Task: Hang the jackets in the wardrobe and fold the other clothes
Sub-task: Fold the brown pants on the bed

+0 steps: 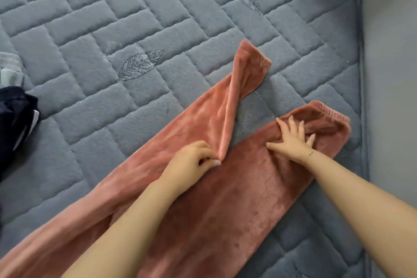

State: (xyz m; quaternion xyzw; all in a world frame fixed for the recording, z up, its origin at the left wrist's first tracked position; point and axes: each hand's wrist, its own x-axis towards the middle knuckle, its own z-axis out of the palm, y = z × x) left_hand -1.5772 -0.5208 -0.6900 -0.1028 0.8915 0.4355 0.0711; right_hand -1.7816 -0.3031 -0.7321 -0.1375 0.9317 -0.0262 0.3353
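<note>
A grey quilted bed cover (140,29) with a brick-like stitch pattern and a few embroidered leaves fills most of the frame; its bound edge runs down the right side, with a plain pale grey surface beyond it at the far right. One pair of salmon-pink fleece trousers (216,198) lies across the lower middle, its two legs splayed toward the upper right, each ending in an elastic cuff. The left hand (191,160), at lower centre, has its fingers curled and pinches a raised fold of the upper leg. The right hand (292,140), at right of centre, lies flat on the lower leg near its cuff, fingers spread and straight. Both forearms are bare and enter from the bottom edge. At the left edge lie one dark navy garment (15,117) and, above it, one pale grey-green piece of cloth (10,67)
</note>
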